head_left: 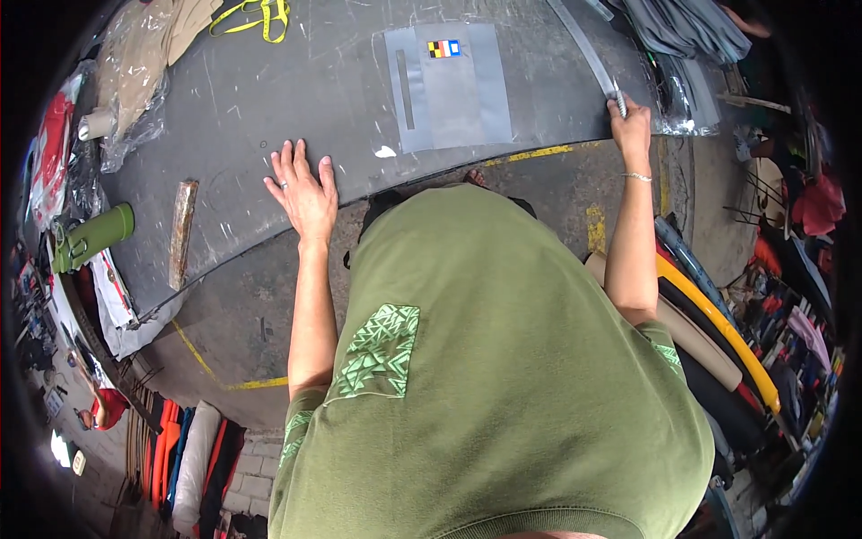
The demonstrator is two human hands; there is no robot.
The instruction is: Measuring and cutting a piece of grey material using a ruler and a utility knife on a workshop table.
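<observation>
My left hand [306, 193] lies on the dark grey table with its fingers spread, holding nothing. At the table's right side, my right hand [632, 126] is closed round a slim silver pen-like tool [620, 102] with a pointed tip. Its exact kind is too small to tell. Beside that tool, the end of a long grey ruler-like strip [585, 49] reaches my right fingers; whether they grip it too I cannot tell. Between my hands lies a flat grey fabric panel [489, 85] with a dark slot and a small multicoloured patch [444, 48] near its top.
On the worktop [233, 108] are a yellow measuring tape [269, 18], a worn wooden stick [182, 234] and a green bottle [97, 235]. Beige fabric in plastic [135, 72] lies far left, folded grey fabric [682, 31] far right. Fabric rolls [718, 314] stand at right.
</observation>
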